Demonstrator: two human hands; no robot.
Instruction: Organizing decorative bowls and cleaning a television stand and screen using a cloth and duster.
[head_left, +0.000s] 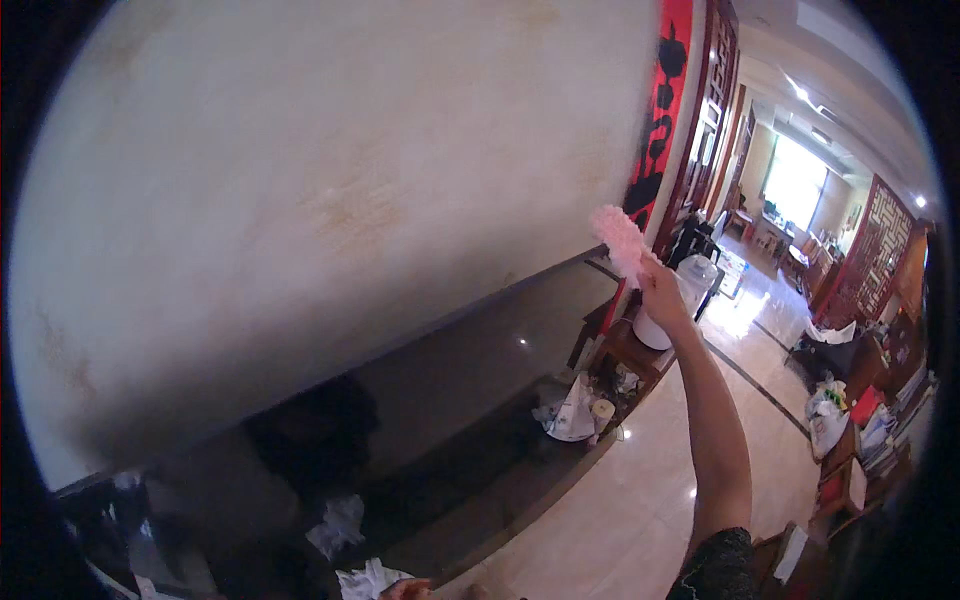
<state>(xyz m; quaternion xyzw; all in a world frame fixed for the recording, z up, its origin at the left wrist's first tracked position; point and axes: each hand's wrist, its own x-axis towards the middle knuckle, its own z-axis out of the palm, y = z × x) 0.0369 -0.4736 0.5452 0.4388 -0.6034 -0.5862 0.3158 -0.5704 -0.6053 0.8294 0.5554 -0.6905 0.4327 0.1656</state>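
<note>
My right hand (661, 292) is stretched out and closed around a pink fluffy duster (621, 238), whose head is at the far upper corner of a large black television screen (465, 360). Past that corner, a red wall scroll with black brush marks (658, 131) hangs on the pale wall. My left hand (407, 589) shows only in part at the bottom edge, beside a crumpled white tissue or cloth (369, 579); whether it grips this is unclear. The dark screen carries reflections, one of them a head-like shape.
A white appliance with a clear top (694, 281) stands on the wooden cabinet (626, 341) beyond the screen. White paper and a roll-like item (602, 409) lie near the screen's lower edge. Wooden furniture with plastic bags (827, 427) lines the right side across the tiled floor.
</note>
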